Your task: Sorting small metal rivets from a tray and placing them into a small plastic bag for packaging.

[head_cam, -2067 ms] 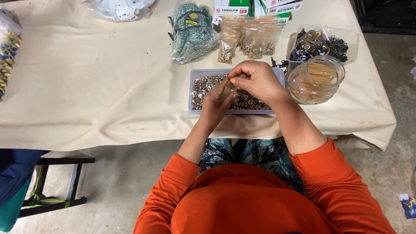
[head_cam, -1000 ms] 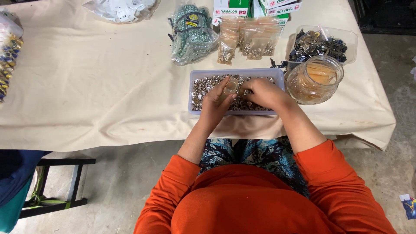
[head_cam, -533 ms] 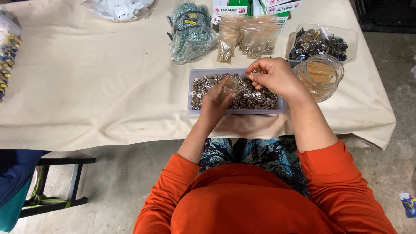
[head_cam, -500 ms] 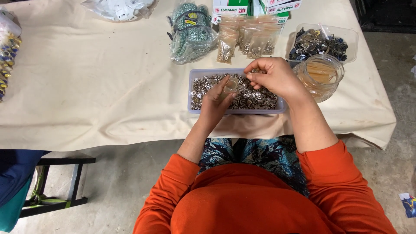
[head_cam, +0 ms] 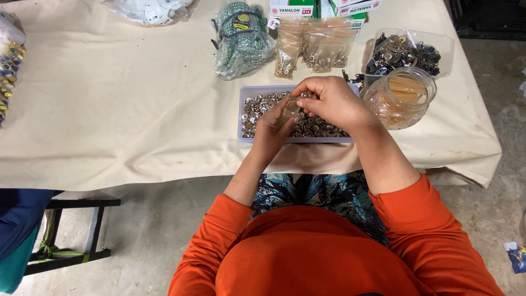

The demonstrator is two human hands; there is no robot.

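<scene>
Right hand (head_cam: 334,101) has swung back in from the jar side and now sits knuckle to knuckle with the left hand (head_cam: 272,129), both meeting over the tray (head_cam: 244,118). Between them is a small clear bag (head_cam: 290,108), pinched from both sides: left fingers grip its lower part, right fingertips close on its top edge along with what looks like a silver piece, though it's too small to say for sure. So both hands are closed tight in narrow pinches, nothing spread.

The bag's long axis runs from the left thumb up and away toward the right fingertips, tilted slightly off upright, mouth end pointing away from the body and toward the right hand. That's the relation that counts: the opening lies right under the right fingertips, the left just steadies it from below. Neither hand is nearer, as both are touching it.

Directly beneath the hands, the tray is heaped with silver fasteners (head_cam: 318,127). Just right of the right hand stands a glass jar (head_cam: 400,97), close but apart. Beyond the fingertips lie filled packets (head_cam: 315,46); beyond the jar, a clear tub (head_cam: 408,52) of dark hardware. Far side of the left hand, a green bundle (head_cam: 241,35) in plastic. All of it rests on a cream cloth (head_cam: 109,104).
</scene>
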